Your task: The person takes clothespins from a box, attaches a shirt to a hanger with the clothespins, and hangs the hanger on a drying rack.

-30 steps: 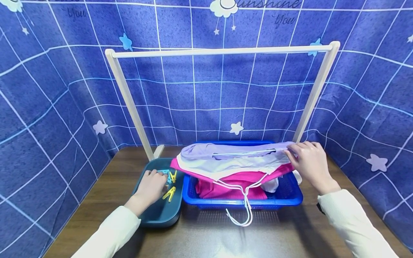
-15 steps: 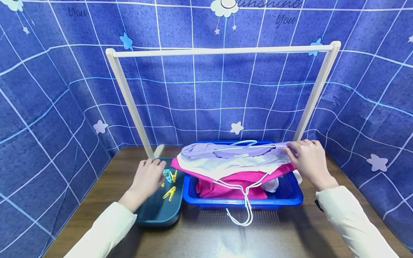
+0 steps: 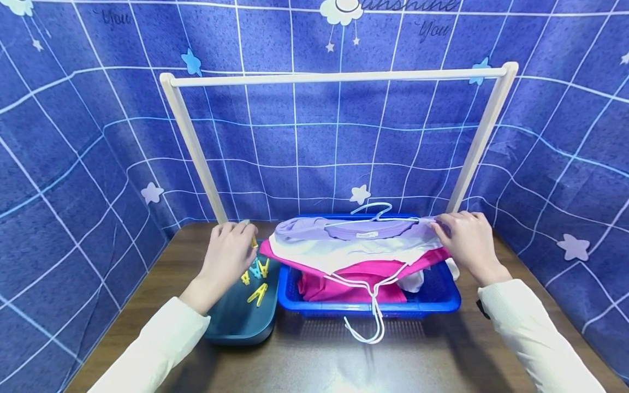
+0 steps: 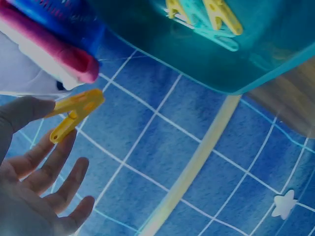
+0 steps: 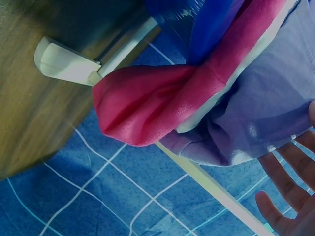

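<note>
Currently, left hand (image 3: 227,256) pinches a yellow plastic clothespin (image 4: 75,114) between thumb and fingertips, above the far end of the teal plastic tray (image 3: 241,322). Right hand (image 3: 467,243) pinches the lilac cotton shirt (image 3: 344,236) on its pale blue wire hanger (image 3: 371,212), atop the blue plastic basket (image 3: 432,303).

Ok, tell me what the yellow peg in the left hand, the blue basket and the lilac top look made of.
Small yellow clothes peg pinched in the left hand: likely moulded plastic, smooth, evenly coloured. Blue rectangular laundry basket: plastic, glossy rim and slotted walls. Lilac T-shirt on its hanger, held by the right hand: soft knit fabric, probably cotton; matte, draping in folds.
</note>
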`<state>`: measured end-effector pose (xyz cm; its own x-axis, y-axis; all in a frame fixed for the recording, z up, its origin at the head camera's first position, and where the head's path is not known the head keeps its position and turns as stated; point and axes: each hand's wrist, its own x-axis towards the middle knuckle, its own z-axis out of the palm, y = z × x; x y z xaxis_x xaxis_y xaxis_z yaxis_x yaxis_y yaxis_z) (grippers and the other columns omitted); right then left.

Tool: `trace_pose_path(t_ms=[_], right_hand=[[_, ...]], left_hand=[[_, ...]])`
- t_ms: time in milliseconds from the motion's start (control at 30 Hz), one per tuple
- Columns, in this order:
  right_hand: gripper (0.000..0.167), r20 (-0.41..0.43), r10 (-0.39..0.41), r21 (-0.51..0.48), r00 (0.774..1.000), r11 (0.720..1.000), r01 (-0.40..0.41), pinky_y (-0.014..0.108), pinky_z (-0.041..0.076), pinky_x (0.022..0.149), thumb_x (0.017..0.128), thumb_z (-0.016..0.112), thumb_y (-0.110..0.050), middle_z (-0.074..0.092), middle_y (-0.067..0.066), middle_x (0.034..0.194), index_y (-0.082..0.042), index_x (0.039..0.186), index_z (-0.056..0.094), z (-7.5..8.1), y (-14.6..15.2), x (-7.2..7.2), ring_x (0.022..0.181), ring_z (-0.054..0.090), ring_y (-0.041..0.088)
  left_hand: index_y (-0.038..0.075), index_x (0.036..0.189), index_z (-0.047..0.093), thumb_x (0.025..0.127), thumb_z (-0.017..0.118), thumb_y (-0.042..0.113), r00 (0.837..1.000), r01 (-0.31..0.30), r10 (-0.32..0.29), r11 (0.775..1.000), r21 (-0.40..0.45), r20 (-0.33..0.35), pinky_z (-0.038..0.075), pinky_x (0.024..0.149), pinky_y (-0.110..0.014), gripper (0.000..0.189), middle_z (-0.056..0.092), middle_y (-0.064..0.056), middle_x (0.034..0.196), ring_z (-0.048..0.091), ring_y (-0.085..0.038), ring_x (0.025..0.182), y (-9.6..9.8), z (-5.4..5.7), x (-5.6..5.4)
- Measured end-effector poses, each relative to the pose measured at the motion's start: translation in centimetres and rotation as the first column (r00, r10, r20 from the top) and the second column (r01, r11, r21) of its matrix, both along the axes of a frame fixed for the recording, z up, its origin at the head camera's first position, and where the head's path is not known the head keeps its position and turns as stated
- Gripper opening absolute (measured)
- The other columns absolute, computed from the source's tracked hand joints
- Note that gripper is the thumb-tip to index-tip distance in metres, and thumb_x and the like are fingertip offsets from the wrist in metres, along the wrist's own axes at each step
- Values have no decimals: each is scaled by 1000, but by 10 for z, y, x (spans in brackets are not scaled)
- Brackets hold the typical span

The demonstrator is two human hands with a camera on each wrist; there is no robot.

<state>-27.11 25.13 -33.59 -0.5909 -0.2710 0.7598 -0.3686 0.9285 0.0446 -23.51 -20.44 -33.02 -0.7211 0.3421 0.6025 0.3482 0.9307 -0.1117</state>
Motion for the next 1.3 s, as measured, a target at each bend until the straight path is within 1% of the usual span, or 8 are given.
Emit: trace_pose_path(t_ms=[267, 400, 500, 667, 767, 900, 1133, 1300], right_hand=[[17, 14, -5, -2, 1000, 1000, 5, 48, 39, 68, 77, 66, -22, 68, 13, 72, -6, 80, 68, 3, -1, -2, 65, 60, 32], [17, 1, -6, -2, 1000, 1000, 6, 47, 38, 66, 77, 67, -23, 66, 13, 67, -6, 78, 68, 3, -2, -4, 63, 60, 32], [18, -6, -7, 0, 1000, 1000, 7, 46, 38, 64, 77, 67, -24, 65, 12, 64, -6, 76, 67, 3, -2, -5, 61, 59, 32], [18, -2, -12, 2, 1000, 1000, 12, 47, 38, 63, 78, 66, -23, 65, 12, 64, -6, 75, 67, 5, -2, -5, 61, 60, 32], [18, 5, -18, 7, 1000, 1000, 18, 47, 38, 63, 78, 66, -23, 65, 12, 64, -5, 75, 67, 5, -3, -5, 61, 60, 33], [19, 11, -21, 10, 1000, 1000, 21, 47, 38, 62, 78, 66, -24, 64, 13, 63, -5, 75, 68, 3, -2, -6, 60, 59, 33], [19, 5, -19, 3, 1000, 1000, 19, 45, 36, 59, 78, 66, -25, 63, 12, 62, -6, 75, 68, 0, -1, -9, 60, 58, 32], [19, 4, -20, 6, 1000, 1000, 20, 45, 36, 59, 78, 66, -25, 63, 12, 62, -6, 75, 68, 0, -1, -10, 60, 58, 32]], left_hand=[[5, 102, 60, 74, 73, 14, 998, 50, -47, 994, 96, -39, 34, 91, -50, 32, 65, -12, 96, 52, -32, 98, 14, 13, 1], [5, 103, 60, 74, 73, 15, 996, 71, -64, 990, 125, -57, 34, 92, -51, 33, 65, -13, 99, 52, -32, 102, 23, 20, 3], [6, 104, 61, 75, 73, 14, 994, 94, -83, 984, 153, -78, 35, 92, -51, 32, 66, -13, 100, 52, -31, 103, 30, 23, 4], [5, 102, 62, 76, 71, 9, 986, 144, -123, 968, 204, -112, 35, 93, -51, 28, 66, -12, 98, 52, -31, 105, 41, 28, 4], [5, 101, 62, 77, 69, 7, 984, 160, -136, 960, 231, -114, 34, 93, -51, 25, 65, -12, 98, 51, -30, 106, 47, 29, 2], [6, 100, 61, 79, 68, 8, 982, 176, -152, 948, 264, -111, 33, 95, -51, 22, 65, -10, 98, 50, -30, 108, 54, 29, 0], [7, 95, 64, 77, 70, 10, 976, 209, -177, 925, 319, -125, 33, 95, -51, 19, 67, -8, 97, 52, -28, 108, 63, 28, -5], [8, 92, 65, 77, 69, 8, 973, 224, -190, 909, 352, -127, 33, 95, -50, 16, 68, -7, 95, 52, -25, 105, 68, 28, -6]])
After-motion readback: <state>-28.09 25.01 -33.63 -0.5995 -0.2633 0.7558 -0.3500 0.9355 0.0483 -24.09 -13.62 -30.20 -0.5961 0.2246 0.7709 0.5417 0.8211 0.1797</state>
